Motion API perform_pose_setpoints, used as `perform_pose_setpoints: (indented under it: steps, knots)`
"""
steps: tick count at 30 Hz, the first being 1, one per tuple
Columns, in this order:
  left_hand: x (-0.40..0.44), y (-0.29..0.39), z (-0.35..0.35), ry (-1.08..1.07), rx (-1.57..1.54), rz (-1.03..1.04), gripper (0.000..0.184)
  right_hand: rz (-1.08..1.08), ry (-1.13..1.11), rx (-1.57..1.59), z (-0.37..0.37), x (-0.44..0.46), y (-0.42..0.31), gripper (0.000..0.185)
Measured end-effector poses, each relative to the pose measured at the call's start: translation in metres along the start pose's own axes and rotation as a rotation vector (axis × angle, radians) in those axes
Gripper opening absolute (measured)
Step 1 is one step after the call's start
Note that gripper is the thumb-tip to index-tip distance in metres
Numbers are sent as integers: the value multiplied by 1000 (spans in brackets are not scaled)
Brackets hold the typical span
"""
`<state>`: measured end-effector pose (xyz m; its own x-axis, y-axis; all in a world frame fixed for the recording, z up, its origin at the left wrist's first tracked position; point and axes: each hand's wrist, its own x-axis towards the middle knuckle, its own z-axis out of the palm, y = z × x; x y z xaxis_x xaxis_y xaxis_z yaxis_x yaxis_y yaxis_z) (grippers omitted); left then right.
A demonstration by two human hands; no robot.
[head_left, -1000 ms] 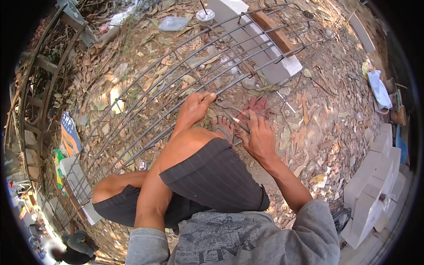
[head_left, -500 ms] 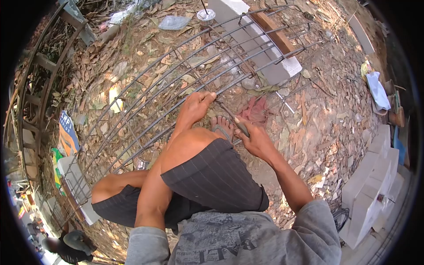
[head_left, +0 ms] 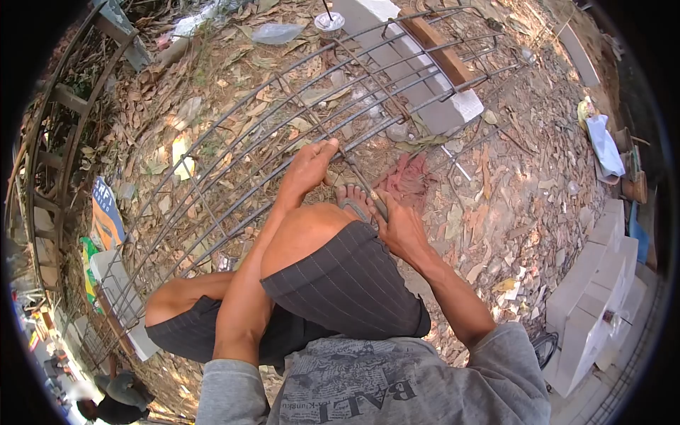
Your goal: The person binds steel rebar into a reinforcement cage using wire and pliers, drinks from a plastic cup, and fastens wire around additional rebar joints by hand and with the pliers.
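Observation:
A long cage of dark rebar (head_left: 234, 159) lies slantwise on the ground before me, its bars crossed by thin ties. My left hand (head_left: 307, 168) is closed around its near bar, thumb on top; any wire beneath the fingers is hidden. In my right hand (head_left: 401, 228) is the grip of a slim metal hand tool (head_left: 358, 171), whose exact kind I cannot make out. Its shaft points up and left, the tip meeting the near bar beside my left thumb. Just below the tip is my sandalled foot (head_left: 351, 198).
Pale blocks (head_left: 425, 92) with a wooden strip (head_left: 443, 53) support the cage's far end. A red cloth (head_left: 405, 177) lies right of my foot. More blocks (head_left: 591, 304) are stacked at right. Dry leaves cover the ground; a plastic cup (head_left: 329, 23) stands beyond the cage. Another person crouches at lower left.
My left hand has shifted slightly left. My right hand has drawn a little left and down, and the tool has turned with it, now standing at a steeper angle.

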<state>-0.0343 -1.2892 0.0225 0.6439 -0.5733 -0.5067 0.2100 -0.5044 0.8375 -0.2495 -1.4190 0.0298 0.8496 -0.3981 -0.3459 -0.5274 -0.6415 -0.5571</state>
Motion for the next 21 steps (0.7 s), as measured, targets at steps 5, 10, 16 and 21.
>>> perform_pose_setpoints:
  steps: [5,10,16,21]
  knots:
    - [5,-9,-1,0,-21,67,53,-25,87,110,29,19,19,49]
    - [6,-13,4,6,-5,151,40,-227,271,134,50,42,41,48]
    - [6,-9,3,74,156,191,36,-187,226,31,31,26,35,58]
    - [1,-3,5,65,135,169,37,-70,108,-141,-1,2,5,50]
